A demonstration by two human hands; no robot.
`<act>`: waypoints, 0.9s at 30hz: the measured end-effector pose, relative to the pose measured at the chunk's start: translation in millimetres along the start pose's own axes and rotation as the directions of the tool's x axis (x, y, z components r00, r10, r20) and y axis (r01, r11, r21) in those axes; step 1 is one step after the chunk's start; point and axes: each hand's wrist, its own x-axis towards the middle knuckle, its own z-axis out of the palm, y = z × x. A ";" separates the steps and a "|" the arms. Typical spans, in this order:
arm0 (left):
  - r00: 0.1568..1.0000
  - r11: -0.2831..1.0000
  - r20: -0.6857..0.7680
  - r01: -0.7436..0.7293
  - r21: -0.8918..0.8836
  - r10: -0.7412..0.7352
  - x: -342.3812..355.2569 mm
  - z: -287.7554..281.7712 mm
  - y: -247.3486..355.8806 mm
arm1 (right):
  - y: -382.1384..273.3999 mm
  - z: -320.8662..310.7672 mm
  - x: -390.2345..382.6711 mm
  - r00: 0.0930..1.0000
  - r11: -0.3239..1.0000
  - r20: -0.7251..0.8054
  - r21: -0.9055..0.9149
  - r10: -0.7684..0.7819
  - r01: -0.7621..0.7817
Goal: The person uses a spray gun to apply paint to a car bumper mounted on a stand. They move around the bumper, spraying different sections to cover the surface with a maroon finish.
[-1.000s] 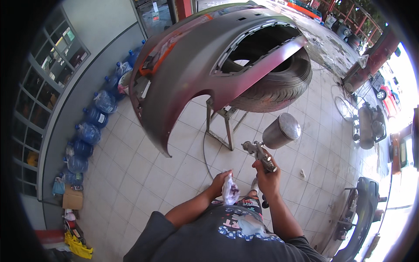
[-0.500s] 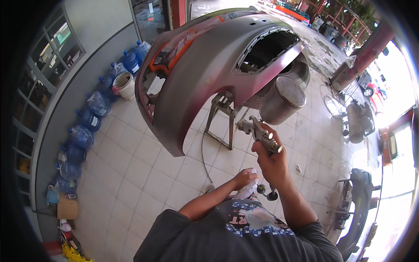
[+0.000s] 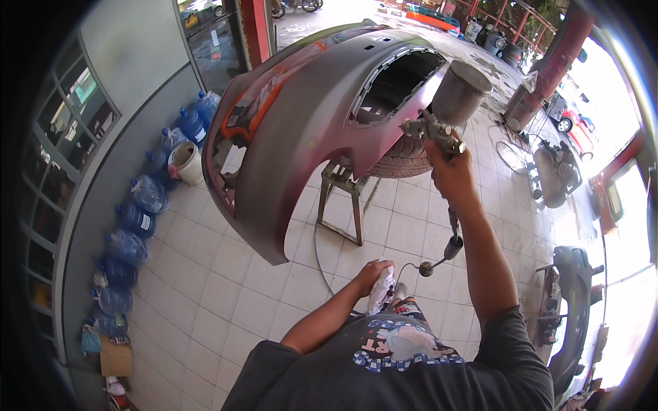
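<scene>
My right hand (image 3: 452, 177) is closed round the handle of a metal spray gun (image 3: 433, 130). A large silver cup (image 3: 462, 92) sits on top of the gun, and its nozzle points left at the bumper. Below the handle hang a small gauge and a dark fitting (image 3: 449, 249) with an air hose. The car bumper (image 3: 301, 103) is grey with reddish-purple patches near its wheel arch and opening. My left hand (image 3: 370, 276), low in front of my body, is closed on a crumpled whitish cloth (image 3: 382, 291).
A metal stand (image 3: 343, 198) and a tire (image 3: 404, 159) are under the bumper. Blue water jugs (image 3: 133, 219) and a white bucket (image 3: 185, 164) line the left wall. An air hose (image 3: 317, 257) runs over the tiles. Another dark bumper (image 3: 572, 315) stands at right, beyond it a compressor tank (image 3: 550, 178).
My right hand has lifted the spray gun up and forward, closer to the bumper's right side. The left hand still holds the cloth, slightly farther left. The whole view has shifted slightly.
</scene>
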 end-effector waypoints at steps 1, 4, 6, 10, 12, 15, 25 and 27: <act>0.999 1.000 -0.012 0.030 -0.004 -0.030 -1.2 1.4 2.4 | 0.2 -3.3 10.7 1.000 1.000 -0.015 -0.013 -0.010 0.010; 0.994 0.994 -0.029 0.109 -0.003 -0.109 4.8 13.5 16.1 | 34.0 -11.3 46.7 0.939 0.954 -0.180 -0.127 -0.292 0.272; 0.988 0.991 -0.080 0.131 -0.023 -0.133 11.6 9.3 21.2 | 34.6 -8.5 61.8 0.955 0.967 -0.182 -0.145 -0.233 0.209; 0.981 0.991 -0.147 0.134 0.027 -0.129 40.6 13.1 43.8 | 52.8 -17.6 86.6 0.975 0.976 -0.043 -0.024 -0.219 0.218; 0.971 0.992 -0.212 0.120 0.050 -0.107 56.4 6.3 48.9 | 40.0 -20.8 92.9 0.984 0.999 0.173 -0.020 0.033 -0.030; 0.958 0.987 -0.256 0.150 0.061 -0.130 90.7 7.4 61.3 | 45.8 -41.7 119.8 0.908 0.985 0.389 0.008 0.158 -0.175; 0.815 0.919 -0.578 0.252 0.303 -0.033 234.8 -27.3 50.7 | 144.9 -81.9 297.4 0.874 0.949 0.445 0.310 -0.198 0.058; 0.792 0.795 -0.611 0.374 0.478 -0.006 244.3 -14.7 66.8 | 175.1 -109.6 341.3 0.900 0.960 0.383 0.258 -0.208 0.112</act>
